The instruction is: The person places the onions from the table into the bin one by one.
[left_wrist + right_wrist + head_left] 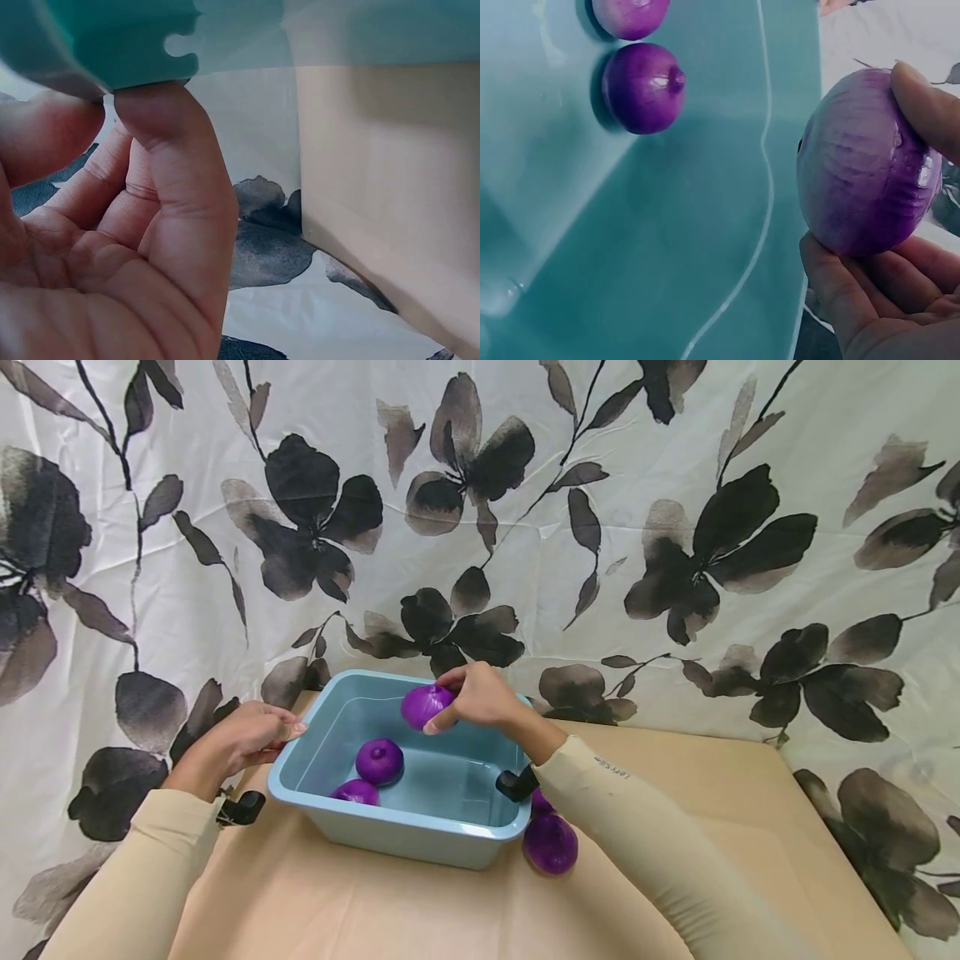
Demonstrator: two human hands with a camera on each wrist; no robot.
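A purple onion (426, 707) is held between the thumb and fingers of my right hand (480, 695), over the far side of a light blue plastic tub (405, 853). The right wrist view shows this onion (870, 165) up close, its skin shiny and ridged. My left hand (251, 735) pinches the tub's left rim, and the left wrist view has thumb and index finger (176, 150) at the rim's edge. Inside the tub, toward its left end, lie a second onion (379, 762) and a third onion (356, 792), close together.
To the right of the tub, an onion (551, 845) sits on the tan-covered table (720, 827), with another onion (540, 802) partly hidden behind the right forearm. A white curtain (570, 552) with dark flowers hangs behind the table.
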